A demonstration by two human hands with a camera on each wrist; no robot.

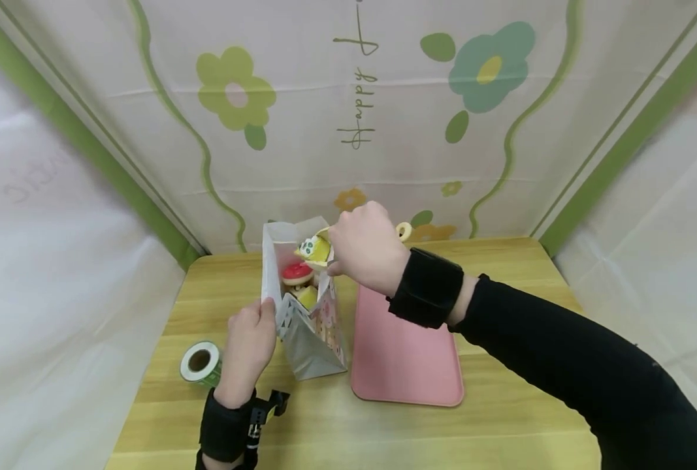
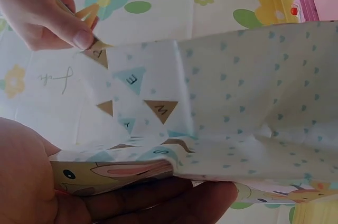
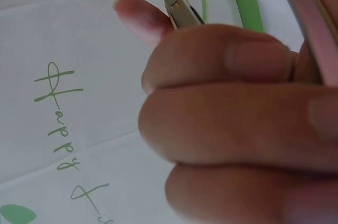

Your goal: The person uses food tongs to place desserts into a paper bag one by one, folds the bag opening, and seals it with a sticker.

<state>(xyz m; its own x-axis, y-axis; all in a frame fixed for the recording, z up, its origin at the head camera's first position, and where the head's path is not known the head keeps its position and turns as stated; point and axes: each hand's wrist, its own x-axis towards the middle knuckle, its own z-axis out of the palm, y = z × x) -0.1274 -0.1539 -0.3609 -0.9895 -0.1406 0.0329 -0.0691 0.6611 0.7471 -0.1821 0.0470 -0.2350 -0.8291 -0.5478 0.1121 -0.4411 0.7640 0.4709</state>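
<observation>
A paper gift bag [image 1: 315, 352] with pastel prints stands with its mouth spread wide. My left hand [image 1: 251, 336] grips its near left edge, thumb inside and fingers along the outer wall [image 2: 158, 203]. Over the bag's mouth, my right hand [image 1: 367, 247] is curled round metal tongs [image 3: 182, 12]. At their tips is a yellow toy cake slice [image 1: 315, 250] with white topping, level with the bag's rim. Inside the bag lie a red-topped toy doughnut [image 1: 297, 271] and a yellow piece [image 1: 306, 297]; the bag's bottom is hidden.
A pink tray [image 1: 407, 359] lies right of the bag, its far part covered by my right hand and wrist. On the left stands a roll of green-and-white stickers [image 1: 200, 362]. Printed cloth [image 1: 301, 130] hangs behind the wooden table [image 1: 348, 437].
</observation>
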